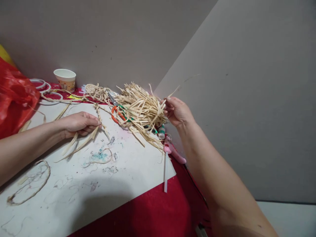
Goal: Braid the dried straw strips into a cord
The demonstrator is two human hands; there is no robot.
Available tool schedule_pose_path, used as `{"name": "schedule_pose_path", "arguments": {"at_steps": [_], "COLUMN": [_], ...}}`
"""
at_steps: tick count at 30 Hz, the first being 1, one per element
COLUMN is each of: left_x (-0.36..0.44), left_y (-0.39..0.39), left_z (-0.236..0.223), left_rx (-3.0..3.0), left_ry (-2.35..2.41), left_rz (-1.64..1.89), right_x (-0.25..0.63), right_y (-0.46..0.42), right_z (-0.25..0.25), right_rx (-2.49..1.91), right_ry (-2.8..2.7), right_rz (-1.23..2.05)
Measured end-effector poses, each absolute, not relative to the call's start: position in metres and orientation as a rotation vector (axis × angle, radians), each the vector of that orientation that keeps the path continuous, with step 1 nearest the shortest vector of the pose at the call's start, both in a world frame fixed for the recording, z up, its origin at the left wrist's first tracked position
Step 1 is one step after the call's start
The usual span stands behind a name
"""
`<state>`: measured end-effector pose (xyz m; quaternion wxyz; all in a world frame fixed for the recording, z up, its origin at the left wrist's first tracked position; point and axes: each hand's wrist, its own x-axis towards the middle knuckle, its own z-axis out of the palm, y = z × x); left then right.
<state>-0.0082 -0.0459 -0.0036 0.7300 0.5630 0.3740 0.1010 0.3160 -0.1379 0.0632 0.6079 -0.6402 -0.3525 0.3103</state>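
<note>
My left hand (80,125) is closed in a pinch on a thin straw braid (98,113), just above the white board. Loose straw ends hang below its fingers. At the right edge of a heap of pale straw strips (140,103), my right hand (178,112) is closed, its fingertips pinching a straw strip (174,92) whose end sticks up. Whether it grips more than one strip is hard to see. Scissors with orange handles (114,114) lie against the heap's left side, partly covered by straw.
A pink glue gun (175,154) with a clear glue stick (166,174) lies at the right corner of the white board (128,184). Behind stand a paper cup (65,80), white rings (53,99) and coiled cord (95,92). A red plastic bag (14,98) fills the left; grey walls rise behind.
</note>
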Motion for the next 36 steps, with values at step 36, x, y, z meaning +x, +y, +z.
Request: {"name": "schedule_pose_path", "arguments": {"at_steps": [36], "left_x": [-0.009], "left_y": [-0.048], "left_z": [-0.001], "left_rx": [1.218], "left_ry": [0.817], "left_rz": [0.227], "right_x": [0.257], "right_y": [-0.1], "right_z": [0.01], "right_rx": [-2.158], "right_ry": [-1.725], "right_rz": [-0.121]}}
